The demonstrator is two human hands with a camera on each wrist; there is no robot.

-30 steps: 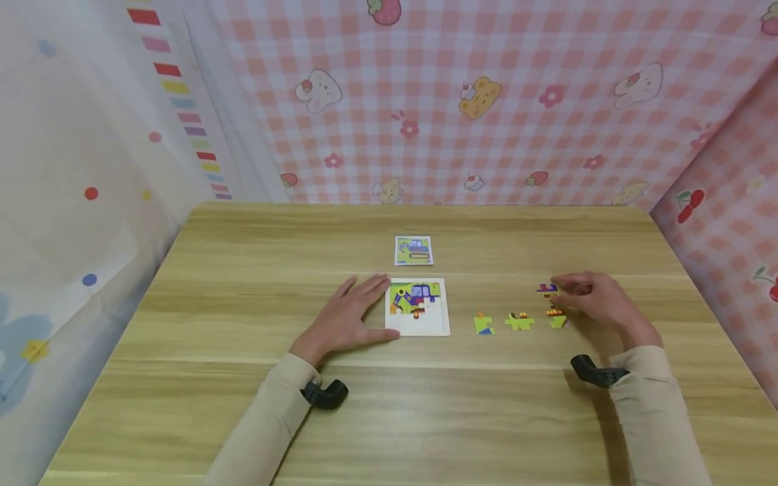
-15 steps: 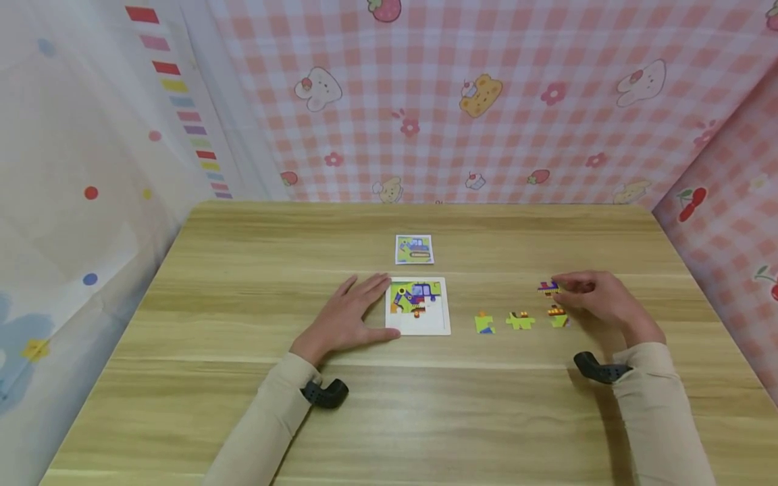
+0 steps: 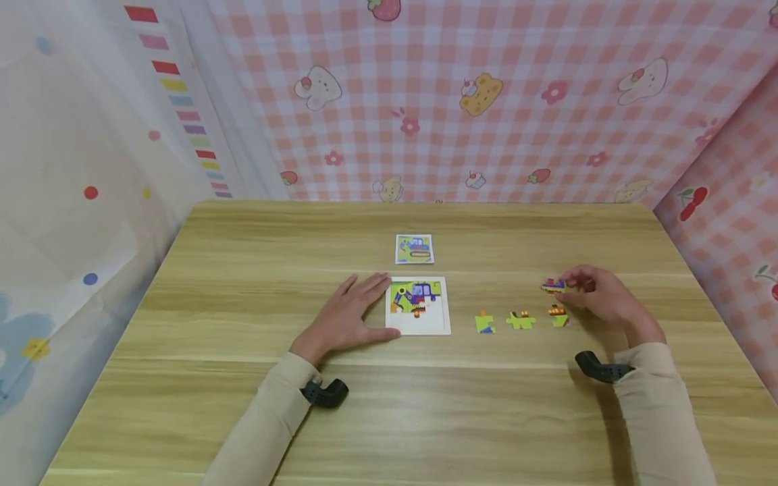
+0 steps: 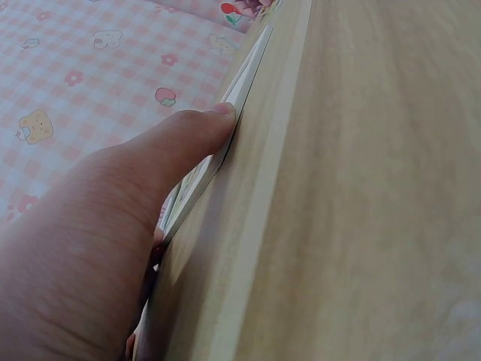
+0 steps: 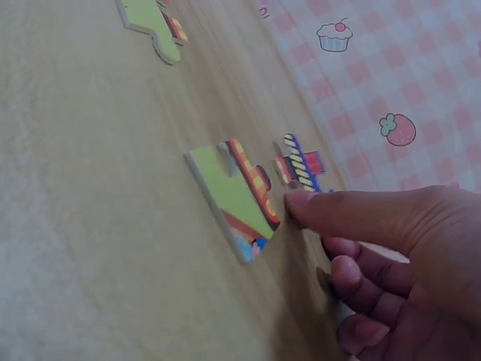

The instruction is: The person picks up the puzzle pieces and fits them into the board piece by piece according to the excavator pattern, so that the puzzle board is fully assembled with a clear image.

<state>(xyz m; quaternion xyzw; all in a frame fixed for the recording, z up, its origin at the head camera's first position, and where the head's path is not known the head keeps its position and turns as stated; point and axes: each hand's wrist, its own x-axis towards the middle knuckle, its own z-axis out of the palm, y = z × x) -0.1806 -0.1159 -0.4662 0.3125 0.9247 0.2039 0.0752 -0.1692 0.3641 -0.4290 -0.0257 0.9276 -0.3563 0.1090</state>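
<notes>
My left hand (image 3: 343,317) lies at the left side of a white puzzle tray (image 3: 448,307), fingers straight near its upper left corner. Its thumb (image 4: 199,128) presses the tray's near rim. A partly assembled digger picture (image 3: 415,297) fills the tray's upper part. Over to the right, my right hand (image 3: 598,297) pinches the right end of a puzzle piece (image 3: 552,287) with yellow-black stripes, purple and red. The thumb (image 5: 316,210) shows at the piece's edge in the right wrist view; the index fingertip is hidden there. The other fingers curl loosely.
Three loose puzzle pieces lie in a row: a green-blue one (image 3: 484,324), a green one (image 3: 521,321) and a green-orange one (image 3: 560,318) just below my right hand. A small digger picture card (image 3: 415,250) lies beyond the tray. A checked cloth (image 3: 516,142) hangs behind the table.
The striped piece has shifted slightly right and away with my right hand, turning a little, and more of it shows. My left hand and the tray stay put.
</notes>
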